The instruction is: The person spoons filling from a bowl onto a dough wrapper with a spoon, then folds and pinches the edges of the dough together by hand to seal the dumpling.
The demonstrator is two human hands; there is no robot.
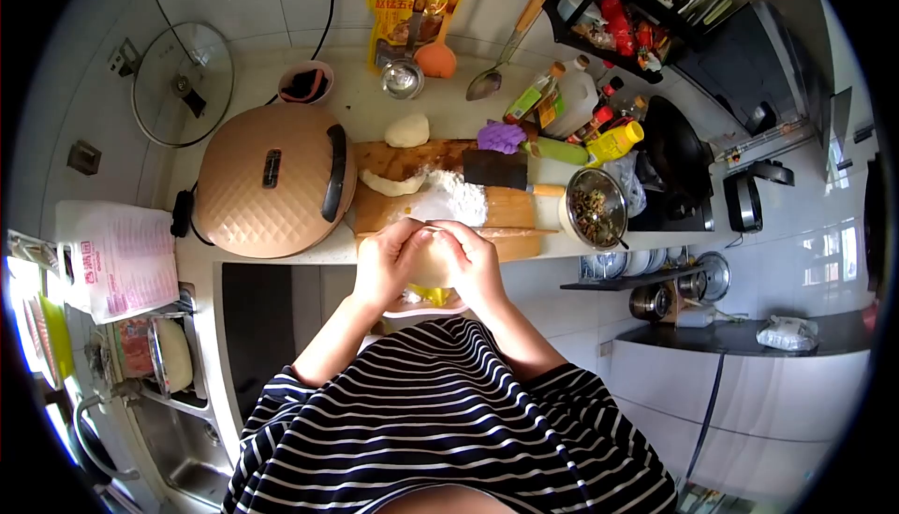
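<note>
A flat round of pale dough (431, 263) is held between my left hand (387, 261) and my right hand (470, 266). Thumbs and fingers of both pinch its upper edge, in front of the counter. Behind them lies a wooden board (520, 219) with white flour (459, 198), a strip of dough (391, 184) and a cleaver (496, 169). A rolling pin lies along the board's near edge, partly behind my hands. One dough lump (407, 130) sits at the board's back edge. Below the held dough, a pink-rimmed container (426, 312) with something yellow is partly hidden.
A round electric pan (267, 182) stands left of the board. To the right are a steel bowl of filling (596, 210), a purple cloth-like item (501, 137), several bottles (613, 142) and a black wok (670, 154). The sink (178, 444) is at lower left.
</note>
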